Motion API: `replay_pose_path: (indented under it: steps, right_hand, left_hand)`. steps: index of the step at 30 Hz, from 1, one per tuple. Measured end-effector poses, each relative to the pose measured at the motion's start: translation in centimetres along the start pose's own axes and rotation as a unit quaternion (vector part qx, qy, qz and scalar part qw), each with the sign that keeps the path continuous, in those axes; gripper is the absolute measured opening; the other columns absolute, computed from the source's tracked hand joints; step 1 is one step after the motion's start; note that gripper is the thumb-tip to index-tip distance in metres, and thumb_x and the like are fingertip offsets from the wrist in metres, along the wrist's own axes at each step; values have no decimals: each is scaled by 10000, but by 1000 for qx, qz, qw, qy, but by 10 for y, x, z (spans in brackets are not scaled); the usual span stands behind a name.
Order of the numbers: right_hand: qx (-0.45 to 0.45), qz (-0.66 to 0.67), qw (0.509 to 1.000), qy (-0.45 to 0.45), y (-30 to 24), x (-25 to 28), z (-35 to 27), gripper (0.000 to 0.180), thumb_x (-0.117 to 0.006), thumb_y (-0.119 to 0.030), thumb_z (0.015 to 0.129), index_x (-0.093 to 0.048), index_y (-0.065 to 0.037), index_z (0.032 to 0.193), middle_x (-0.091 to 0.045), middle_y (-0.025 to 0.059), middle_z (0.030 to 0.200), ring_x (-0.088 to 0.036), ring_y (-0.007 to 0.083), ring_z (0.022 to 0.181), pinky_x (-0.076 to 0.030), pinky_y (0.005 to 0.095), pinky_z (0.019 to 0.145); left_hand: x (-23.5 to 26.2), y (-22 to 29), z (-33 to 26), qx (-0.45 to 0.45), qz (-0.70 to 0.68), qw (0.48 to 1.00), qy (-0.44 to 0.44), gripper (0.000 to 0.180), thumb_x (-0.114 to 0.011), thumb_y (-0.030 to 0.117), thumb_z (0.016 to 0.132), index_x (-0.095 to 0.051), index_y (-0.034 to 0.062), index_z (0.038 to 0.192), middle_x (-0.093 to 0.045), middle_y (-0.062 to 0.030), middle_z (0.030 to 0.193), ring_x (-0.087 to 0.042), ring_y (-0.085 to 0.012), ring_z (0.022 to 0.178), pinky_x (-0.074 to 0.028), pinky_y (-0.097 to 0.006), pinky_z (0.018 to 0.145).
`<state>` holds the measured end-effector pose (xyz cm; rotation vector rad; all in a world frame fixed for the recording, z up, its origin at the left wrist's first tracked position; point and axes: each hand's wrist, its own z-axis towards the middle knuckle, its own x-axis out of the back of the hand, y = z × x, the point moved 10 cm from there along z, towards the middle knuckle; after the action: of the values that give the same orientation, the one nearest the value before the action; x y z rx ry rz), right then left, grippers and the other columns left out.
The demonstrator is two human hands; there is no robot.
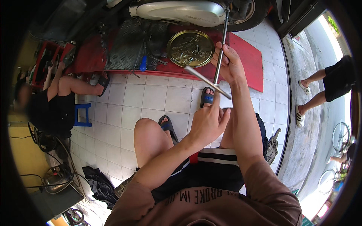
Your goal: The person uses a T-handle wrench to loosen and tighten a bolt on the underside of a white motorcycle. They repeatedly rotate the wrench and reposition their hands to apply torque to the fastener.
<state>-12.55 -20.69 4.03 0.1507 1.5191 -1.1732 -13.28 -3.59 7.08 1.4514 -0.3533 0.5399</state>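
A long metal T-handle wrench [222, 45] runs from the underside of a motorbike, beside its silver exhaust cover [181, 12], down toward me. My right hand [229, 62] is closed around the middle of its shaft, thumb and fingers wrapped loosely. The sliding crossbar [201, 79] sits at the near end, tilted down to the right. My left hand [209, 122] is just below it, index finger stretched up against the bar, thumb apart and the other fingers partly curled. The wrench's far tip meets dark parts near the wheel, where the fastener is hidden.
A round gold tray [173, 62] with small metal parts lies on the red platform [247, 62]. Left of it are a blue-handled screwdriver [143, 63] and a spanner [159, 60]. Another person [56, 94] sits far left near a blue stool [83, 115]; someone [337, 81] stands right.
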Motion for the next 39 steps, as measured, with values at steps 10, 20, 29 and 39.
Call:
replay_pose_path:
  steps: [10,20,29,39]
  right_hand:
    - [36,16,999,-32,-25,6,-4,192,-533,-209,998,-559,-30,1065,-388,-46,613,-315,51,552,-271,223,560]
    - [-20,-57,997,47,-14,17,-14,320,-407,-322,1041,-508,-92,842,-337,-53,526,-251,65,471,-225,247,484]
    - [-51,-15,998,32,-5,10,-14,338,-412,-336,1035,-486,-119,787,-301,-76,523,-227,51,453,-219,241,478]
    - [-56,-34,997,41,1,15,-11,342,-410,-338,1038,-489,-116,790,-303,-76,524,-230,54,465,-225,244,492]
  left_hand:
    - [48,33,3,-181,52,977,97,440,-599,57,908,-555,38,1345,-689,-28,742,-480,-138,445,-423,-276,457]
    - [72,3,8,-58,101,974,196,462,-713,120,837,-595,18,1271,-586,-31,641,-467,-138,438,-397,-292,440]
    - [59,3,9,-55,75,981,171,240,-704,141,853,-689,48,1073,-636,-58,688,-484,-165,441,-402,-308,445]
    - [47,-1,10,-37,95,985,142,334,-715,194,840,-670,38,1132,-646,-65,695,-520,-189,449,-441,-322,470]
